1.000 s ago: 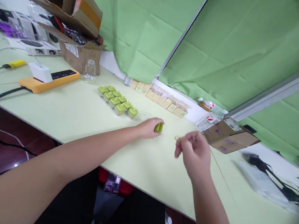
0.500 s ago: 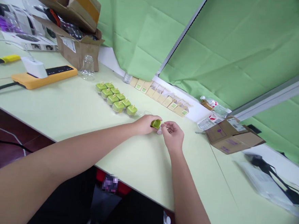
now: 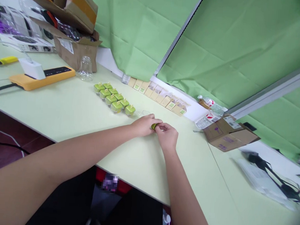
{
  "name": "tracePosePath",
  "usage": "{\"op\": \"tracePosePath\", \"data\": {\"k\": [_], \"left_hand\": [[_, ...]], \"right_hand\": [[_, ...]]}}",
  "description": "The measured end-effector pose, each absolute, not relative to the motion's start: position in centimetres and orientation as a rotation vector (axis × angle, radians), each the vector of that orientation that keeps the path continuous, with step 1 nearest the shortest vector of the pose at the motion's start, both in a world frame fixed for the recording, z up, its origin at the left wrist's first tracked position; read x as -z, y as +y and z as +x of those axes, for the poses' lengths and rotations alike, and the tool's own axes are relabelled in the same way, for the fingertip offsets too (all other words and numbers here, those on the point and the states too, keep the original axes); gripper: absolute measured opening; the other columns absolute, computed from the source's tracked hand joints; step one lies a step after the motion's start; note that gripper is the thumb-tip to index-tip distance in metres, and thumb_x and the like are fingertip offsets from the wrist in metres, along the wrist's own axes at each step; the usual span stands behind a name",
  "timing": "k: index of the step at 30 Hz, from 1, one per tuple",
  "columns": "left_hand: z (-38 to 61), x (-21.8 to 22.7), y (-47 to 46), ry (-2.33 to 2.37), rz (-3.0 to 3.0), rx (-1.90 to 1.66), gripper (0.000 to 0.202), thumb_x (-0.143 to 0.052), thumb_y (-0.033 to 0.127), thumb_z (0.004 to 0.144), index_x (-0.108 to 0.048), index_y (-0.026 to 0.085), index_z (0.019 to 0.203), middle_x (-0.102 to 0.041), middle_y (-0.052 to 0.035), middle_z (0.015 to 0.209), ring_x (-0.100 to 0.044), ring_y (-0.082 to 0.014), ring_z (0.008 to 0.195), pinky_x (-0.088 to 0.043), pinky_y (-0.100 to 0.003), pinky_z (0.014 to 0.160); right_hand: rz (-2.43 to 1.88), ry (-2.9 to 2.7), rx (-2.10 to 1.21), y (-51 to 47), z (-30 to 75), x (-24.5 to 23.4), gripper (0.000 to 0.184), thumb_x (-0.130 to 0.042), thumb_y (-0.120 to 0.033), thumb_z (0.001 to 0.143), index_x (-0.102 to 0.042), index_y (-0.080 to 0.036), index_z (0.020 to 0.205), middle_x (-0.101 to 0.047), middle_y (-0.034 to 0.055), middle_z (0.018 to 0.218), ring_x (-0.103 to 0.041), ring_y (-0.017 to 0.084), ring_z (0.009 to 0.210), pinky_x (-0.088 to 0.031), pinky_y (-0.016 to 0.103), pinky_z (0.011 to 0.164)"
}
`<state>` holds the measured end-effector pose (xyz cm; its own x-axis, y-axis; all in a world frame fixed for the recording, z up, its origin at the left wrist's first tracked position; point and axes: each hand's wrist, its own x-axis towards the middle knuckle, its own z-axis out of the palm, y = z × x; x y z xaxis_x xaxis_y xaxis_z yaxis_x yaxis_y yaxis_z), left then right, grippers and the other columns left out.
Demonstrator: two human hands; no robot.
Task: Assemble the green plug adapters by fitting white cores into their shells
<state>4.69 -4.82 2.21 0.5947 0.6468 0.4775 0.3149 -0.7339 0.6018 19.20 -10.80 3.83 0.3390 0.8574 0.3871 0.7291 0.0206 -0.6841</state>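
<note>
My left hand (image 3: 144,124) is closed round a small green cap-shaped piece (image 3: 153,126) on the pale green table (image 3: 70,110). My right hand (image 3: 167,136) presses against the same piece from the right, its fingers pinched together at it; whatever small part they hold is hidden. Just beyond the hands, two rows of several finished green pieces (image 3: 113,98) with little tan stems stand on the table. A clear small item (image 3: 144,113) lies between them and my left hand.
A row of small tan boxes (image 3: 157,96) lines the back edge under the green curtain (image 3: 221,45). An orange power strip (image 3: 40,77) and a glass bottle (image 3: 85,68) sit left; cardboard boxes (image 3: 74,50) behind. A brown carton (image 3: 228,135) and a bagged black item (image 3: 269,172) lie right.
My right hand came down from mid-air, where it held a small tan stem, and closed in on the green piece held by my left hand. The camera drifted slightly.
</note>
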Motion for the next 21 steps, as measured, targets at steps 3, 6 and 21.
{"op": "tracePosePath", "data": {"k": [3,6,21], "left_hand": [[4.6,-2.3,-5.1,0.826,2.386,-0.944,0.047,-0.060,0.018,0.080,-0.066,0.030,0.124,-0.054,-0.0043,0.098,-0.058,-0.0193,0.087,-0.045,-0.029,0.075],[4.6,-2.4,-5.3,0.842,2.415,-0.918,0.046,-0.059,0.017,0.080,-0.066,0.030,0.124,-0.054,-0.0046,0.100,-0.058,-0.0195,0.088,-0.044,-0.028,0.073],[5.3,-1.4,-4.6,0.712,2.291,-1.075,0.040,-0.059,0.012,0.080,-0.067,0.025,0.116,-0.052,-0.0047,0.108,-0.058,-0.0149,0.087,-0.049,-0.027,0.081]], "right_hand": [[-1.710,-1.395,-0.266,-10.6,19.2,-3.7,0.012,-0.067,-0.030,0.070,-0.076,-0.024,0.073,-0.077,0.0015,0.077,-0.073,0.023,0.078,-0.054,0.031,0.073],[-1.681,-1.402,-0.338,-10.5,19.5,-3.4,0.011,-0.068,-0.029,0.068,-0.076,-0.023,0.073,-0.077,0.0020,0.077,-0.072,0.023,0.077,-0.054,0.031,0.072],[-1.538,-1.308,-0.489,-10.0,19.3,-2.5,0.024,-0.066,-0.034,0.072,-0.078,-0.018,0.087,-0.077,0.0044,0.083,-0.069,0.020,0.074,-0.054,0.030,0.069]]}}
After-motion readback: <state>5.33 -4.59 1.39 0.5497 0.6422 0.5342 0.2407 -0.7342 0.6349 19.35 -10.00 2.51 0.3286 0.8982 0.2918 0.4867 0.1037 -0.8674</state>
